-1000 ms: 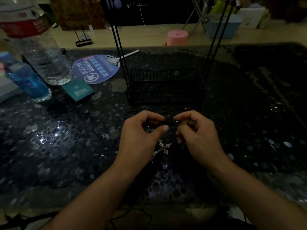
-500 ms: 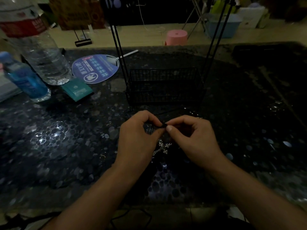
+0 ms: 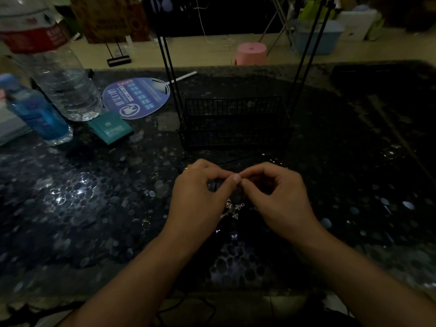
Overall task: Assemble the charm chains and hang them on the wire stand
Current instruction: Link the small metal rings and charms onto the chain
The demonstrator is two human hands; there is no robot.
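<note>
A dark, glossy bench point(image 3: 99, 208) speckled with pale round flecks is seen, dimly lit. At its middle a black wire stand point(image 3: 236, 121) is set: a low mesh basket with thin paired uprights rising out of view at each side. Just in front of it, the left hand point(image 3: 203, 197) and right hand point(image 3: 278, 197) are held close together, fingertips meeting, fingers curled; something small and dark is pinched between them, too dim to be made out. Beneath the fingertips a silvery charm chain point(image 3: 234, 208) of small glinting links is seen hanging between the palms. Open bench surface is left on the right and near left. At the far left, a clear ribbed plastic bottle point(image 3: 59, 74), a smaller blue bottle point(image 3: 37, 112), a teal packet point(image 3: 111, 128) and a round blue fan point(image 3: 136, 97) are grouped.
</note>
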